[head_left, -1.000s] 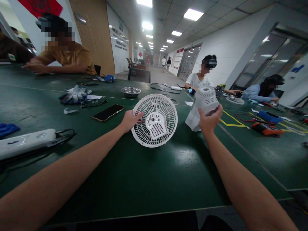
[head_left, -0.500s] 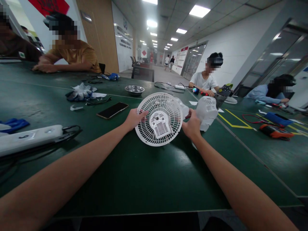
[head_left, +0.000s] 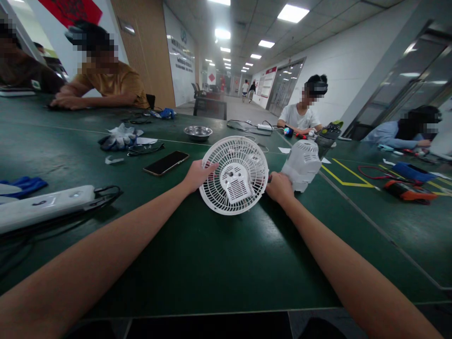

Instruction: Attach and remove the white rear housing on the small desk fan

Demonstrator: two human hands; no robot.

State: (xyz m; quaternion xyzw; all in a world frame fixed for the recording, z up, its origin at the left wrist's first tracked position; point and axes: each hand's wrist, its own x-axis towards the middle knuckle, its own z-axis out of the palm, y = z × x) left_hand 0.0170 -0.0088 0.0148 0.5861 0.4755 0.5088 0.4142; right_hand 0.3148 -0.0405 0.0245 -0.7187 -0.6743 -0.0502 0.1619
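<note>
A round white fan grille [head_left: 209, 200] stands tilted in front of me, its slotted centre plate and a short metal shaft facing me. My left hand [head_left: 198, 175] grips its left rim, thumb on the front and fingers behind. At the right rim, my right hand [head_left: 280, 187] is closed with its fingers curled; a small dark bit shows at the fingertips, too hidden to name. Right behind that hand is a white plastic fan base [head_left: 302, 165] with slots at its top. Whatever lies behind the grille shows only in part through its bars.
A phone [head_left: 166, 163], a metal bowl [head_left: 197, 133] and gloves [head_left: 119, 137] lie beyond my left hand. A white power strip [head_left: 49, 205] is at the left. A multimeter [head_left: 406, 189] lies far right. Other people sit around the green table [head_left: 212, 268].
The white rounded part that showed between the grille and my right hand is no longer visible there. My right hand has lowered slightly and curled closed. My left hand keeps its grip.
</note>
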